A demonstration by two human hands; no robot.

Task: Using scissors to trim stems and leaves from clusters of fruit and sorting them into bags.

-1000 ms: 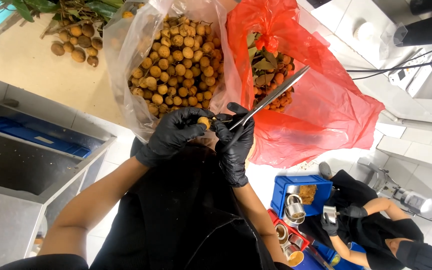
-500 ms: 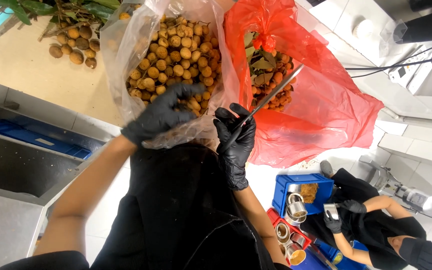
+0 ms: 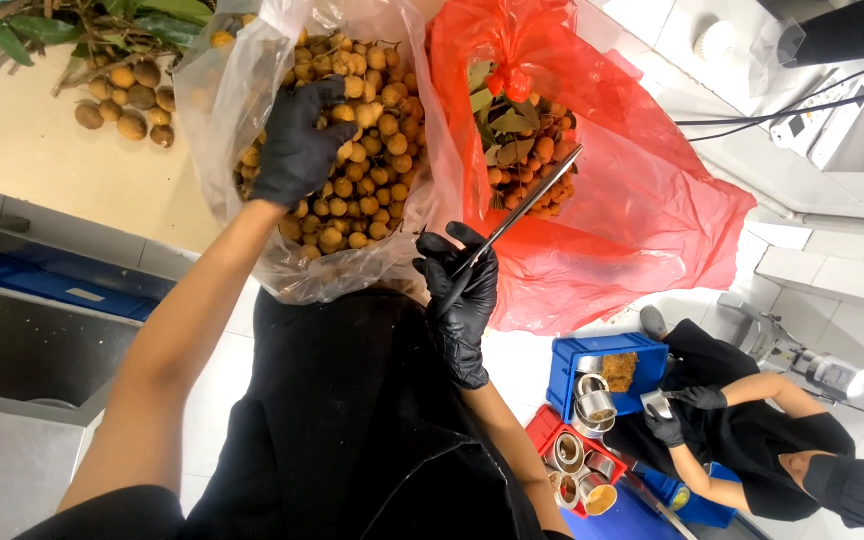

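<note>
My left hand [image 3: 297, 145], in a black glove, reaches into a clear plastic bag [image 3: 214, 85] full of small round brown fruits [image 3: 372, 170], fingers curled over them. My right hand [image 3: 460, 290], also black-gloved, grips scissors [image 3: 522, 210] whose blades point up and right toward a red plastic bag [image 3: 642, 210] holding stems, leaves and more fruits [image 3: 527, 150]. Both bags rest against my black apron.
Loose fruits on leafy twigs [image 3: 117, 95] lie on the beige counter [image 3: 42, 170]. A steel sink [image 3: 12, 340] is at left. Below right, another person in black [image 3: 752, 440] crouches by blue and red crates [image 3: 602, 365] with metal cans.
My left hand left the scissors area and moved up into the clear bag of fruits. The right hand with the scissors stayed in place.
</note>
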